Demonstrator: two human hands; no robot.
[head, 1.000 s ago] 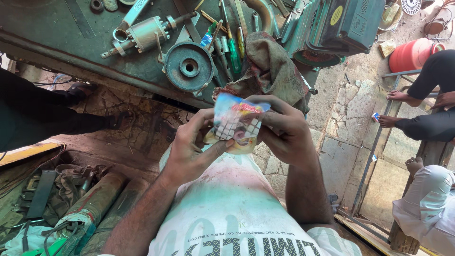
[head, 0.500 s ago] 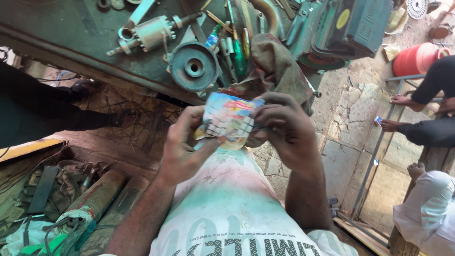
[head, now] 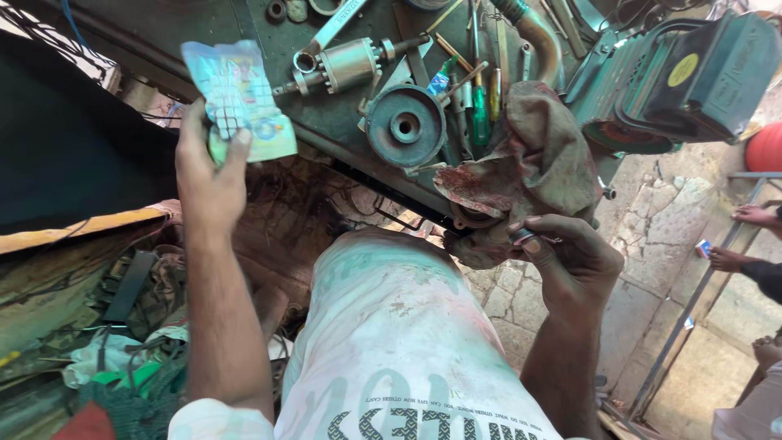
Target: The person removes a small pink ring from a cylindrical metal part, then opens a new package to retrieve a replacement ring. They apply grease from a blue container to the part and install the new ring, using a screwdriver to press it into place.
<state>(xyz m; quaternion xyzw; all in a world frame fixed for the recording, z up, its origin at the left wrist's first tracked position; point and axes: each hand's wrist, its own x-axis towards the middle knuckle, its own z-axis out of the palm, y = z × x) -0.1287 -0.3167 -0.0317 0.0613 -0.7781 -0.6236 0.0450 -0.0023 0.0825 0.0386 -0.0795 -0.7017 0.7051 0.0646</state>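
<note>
Paved stone floor (head: pixel 652 244) lies below a person's white printed shirt (head: pixel 391 342). Right hand (head: pixel 570 265) curls at waist level, fingertips pinching a small ring-shaped part (head: pixel 522 236) beside a stained rag (head: pixel 529 155). Left hand (head: pixel 210 167) reaches out, fingers clamped on a shiny multicoloured packet (head: pixel 238 98). Beyond, a greasy workbench (head: pixel 342 122) carries a pulley (head: pixel 405 126), screwdrivers (head: pixel 481 106) and a green machine (head: pixel 692 77).
</note>
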